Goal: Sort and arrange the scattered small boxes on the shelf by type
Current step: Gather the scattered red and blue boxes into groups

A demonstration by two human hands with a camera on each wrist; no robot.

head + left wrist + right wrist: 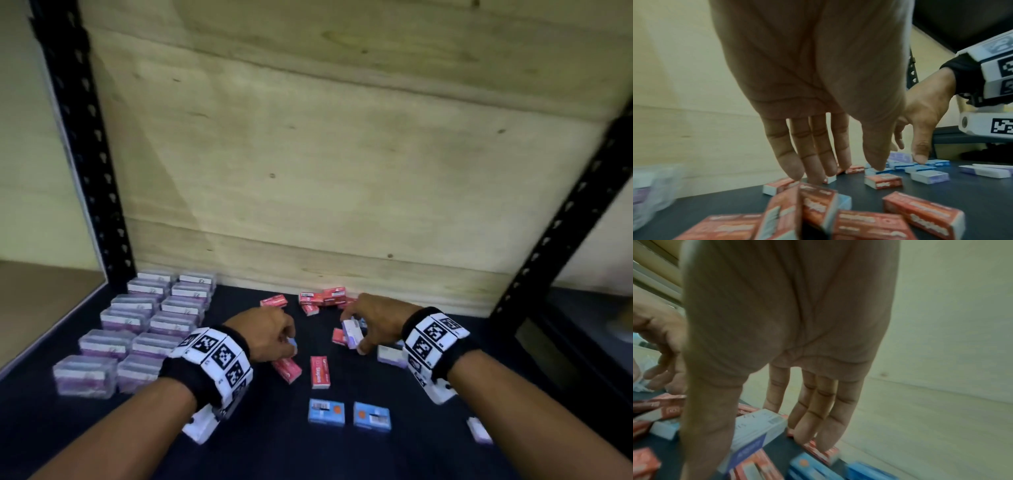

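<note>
Small boxes lie scattered on the dark shelf [404, 455]. My right hand [356, 340] pinches a white-and-purple box [352, 329] between thumb and fingers and holds it tilted just above the shelf; the right wrist view shows this box [758, 423] between the thumb and the straight fingers [818, 434]. My left hand [289, 337] hovers with straight fingers [813, 162] over red staple boxes [818, 203] and holds nothing. More red boxes [320, 371] lie between my hands, and a red cluster [323, 298] sits at the back.
Clear plastic cases [137, 329] with purple contents stand in two rows at the left. Two blue boxes [326, 411] sit side by side near the front. White-and-purple boxes [390, 356] lie under and right of my right wrist. Black uprights [85, 154] and a wooden back panel [342, 171] bound the shelf.
</note>
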